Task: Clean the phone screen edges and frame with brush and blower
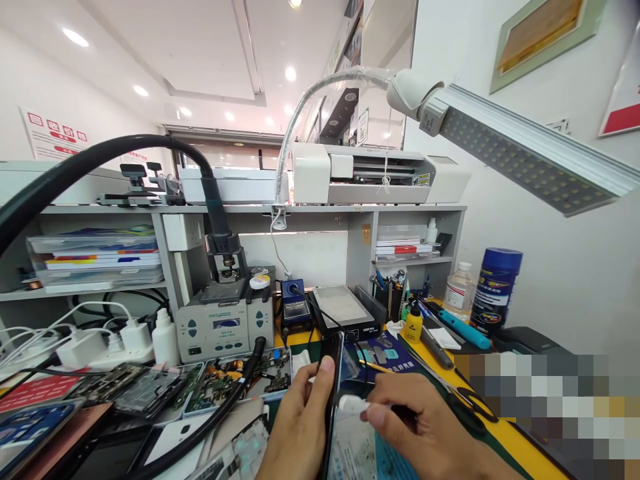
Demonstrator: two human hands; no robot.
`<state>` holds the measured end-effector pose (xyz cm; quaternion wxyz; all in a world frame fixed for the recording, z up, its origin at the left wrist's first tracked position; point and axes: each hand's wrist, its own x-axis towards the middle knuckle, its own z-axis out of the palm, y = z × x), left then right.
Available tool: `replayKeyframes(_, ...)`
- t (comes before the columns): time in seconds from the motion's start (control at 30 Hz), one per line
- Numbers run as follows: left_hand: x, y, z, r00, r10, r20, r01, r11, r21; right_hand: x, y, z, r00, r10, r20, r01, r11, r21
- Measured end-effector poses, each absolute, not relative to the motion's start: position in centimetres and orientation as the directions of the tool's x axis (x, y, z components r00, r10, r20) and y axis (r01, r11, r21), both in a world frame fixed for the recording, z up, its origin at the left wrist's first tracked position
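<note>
My left hand (pixel 300 420) is wrapped round a dark, thin phone (pixel 331 410), held up on its edge and seen nearly side-on. The thumb lies along the phone's near face. On the other side, my right hand (pixel 417 417) pinches a small white piece (pixel 351 404) with a rounded end, close to the phone's right face. I cannot make out what kind of thing it is, nor whether it touches the phone. Below the hands, a blue and pale printed sheet (pixel 393 460) lies on the bench.
Left stand a hot-air station (pixel 220 333), a tray of circuit boards (pixel 277 372) and several phone parts. A heating plate (pixel 345 305) and soldering station (pixel 295 303) are behind. Scissors (pixel 470 403), a yellow bottle (pixel 413 325) and a spray can (pixel 495 290) sit right.
</note>
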<state>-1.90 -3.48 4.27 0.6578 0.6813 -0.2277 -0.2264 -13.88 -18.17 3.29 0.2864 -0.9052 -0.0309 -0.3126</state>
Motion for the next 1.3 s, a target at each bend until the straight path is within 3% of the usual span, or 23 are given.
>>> replayKeyframes(0.13,-1.9,-3.34,4.62,0.747,-0.664,-0.029,-0.009,-0.054,0.999,-13.84,-18.18,3.31,0.825,-0.041,0.563,0.274,-0.843,-0.464)
replayKeyframes(0.27,-1.67,-3.41,4.38,0.715,-0.699,0.018,-0.054,-0.03,0.998,-13.5,-18.68,3.19,0.8,-0.045,0.598,0.277,-0.857,-0.435)
replayKeyframes(0.4,-1.67,-3.52,4.12,0.716,-0.698,0.006,-0.053,-0.046,0.998,-13.32,-19.04,2.97,0.784,-0.09,0.614,0.255,-0.855,-0.451)
replayKeyframes(0.6,-1.82,-3.62,4.03,0.741,-0.668,0.073,-0.086,0.013,0.996,-13.54,-18.82,2.8,0.802,0.009,0.598,0.314,-0.857,-0.409)
replayKeyframes(0.73,-1.97,-3.55,4.2,0.747,-0.662,0.062,-0.045,0.042,0.998,-13.43,-18.82,2.94,0.794,-0.052,0.606,0.271,-0.862,-0.428)
replayKeyframes(1.17,-1.99,-3.6,3.94,0.754,-0.653,0.071,-0.071,0.026,0.997,-13.09,-18.54,2.56,0.781,-0.013,0.624,0.34,-0.83,-0.442)
replayKeyframes(1.3,-2.02,-3.6,3.95,0.757,-0.647,0.089,-0.094,0.026,0.995,-13.0,-18.58,2.55,0.76,-0.058,0.647,0.318,-0.836,-0.448)
